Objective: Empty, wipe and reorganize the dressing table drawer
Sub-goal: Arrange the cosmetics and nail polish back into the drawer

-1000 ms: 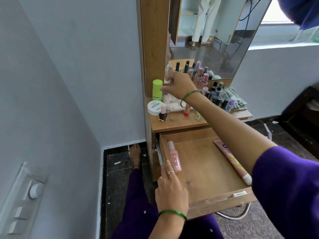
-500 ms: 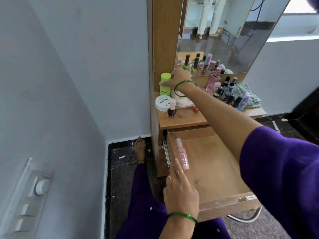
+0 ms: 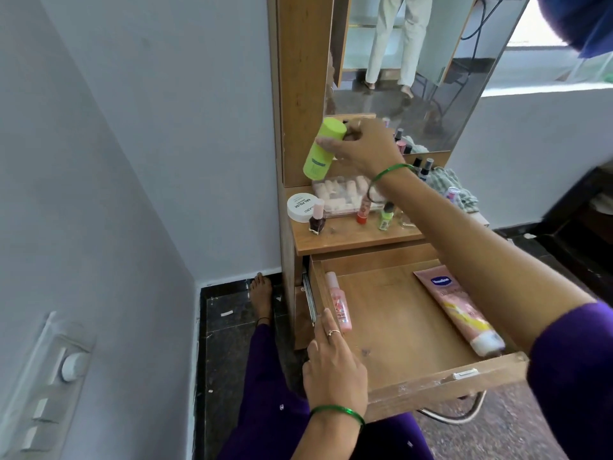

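right hand [image 3: 363, 151] has lifted the green bottle [image 3: 321, 148] off the tabletop [image 3: 345, 239].

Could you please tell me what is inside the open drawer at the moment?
The drawer holds a slim pink bottle along its left wall and a pink tube on the right. The right forearm covers the far right corner, so anything there is hidden.

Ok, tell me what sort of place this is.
Most likely a bedroom or dressing corner in a home. A wooden dressing table with a tall mirror stands against the wall, nail polish bottles crowd its top, and its open drawer holds a lotion tube.
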Tool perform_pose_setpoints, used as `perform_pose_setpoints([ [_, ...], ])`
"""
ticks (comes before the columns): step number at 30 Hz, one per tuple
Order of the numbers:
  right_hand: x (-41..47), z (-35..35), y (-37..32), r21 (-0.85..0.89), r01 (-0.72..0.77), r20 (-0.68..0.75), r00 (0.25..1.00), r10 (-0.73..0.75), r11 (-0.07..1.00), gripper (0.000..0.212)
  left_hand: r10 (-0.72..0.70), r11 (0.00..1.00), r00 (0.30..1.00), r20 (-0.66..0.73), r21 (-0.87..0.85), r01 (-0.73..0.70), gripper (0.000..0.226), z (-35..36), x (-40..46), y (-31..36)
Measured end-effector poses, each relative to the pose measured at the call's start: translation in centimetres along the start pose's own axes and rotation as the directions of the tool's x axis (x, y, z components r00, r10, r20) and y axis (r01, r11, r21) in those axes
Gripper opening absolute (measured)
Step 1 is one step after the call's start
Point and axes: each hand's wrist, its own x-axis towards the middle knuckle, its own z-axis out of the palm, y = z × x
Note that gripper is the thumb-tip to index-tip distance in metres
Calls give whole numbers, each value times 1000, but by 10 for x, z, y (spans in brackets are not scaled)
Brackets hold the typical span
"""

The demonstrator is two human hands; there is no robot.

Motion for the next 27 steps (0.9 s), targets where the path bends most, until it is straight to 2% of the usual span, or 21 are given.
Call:
perform_pose_setpoints([
  [4,-52,-32,3,176,-147,107,986,129,973,28,7,1000,1000,-14,-25,-7,65,-2,-1,1],
  [9,-122,-48,49,65,-339,247,917,313,939,28,-23,995,999,-32,-95,20,60,-4,-3,3],
  [12,-153,-44,79,11,-450,321,847,423,893,26,-22,991,1000,-15,-135,20,62,-6,-4,6],
  [17,-185,-26,105,-54,-643,481,654,585,764,17,-37,994,996,-75,-109,29,53,-7,-5,7],
  [22,-191,-6,123,-114,-727,504,545,670,677,25,-43,996,995,-93,-85,35,54,-6,-7,9],
  [27,-189,5,128,-238,-714,544,463,700,658,27,-37,996,995,-97,-80,29,54,-3,-5,7],
])
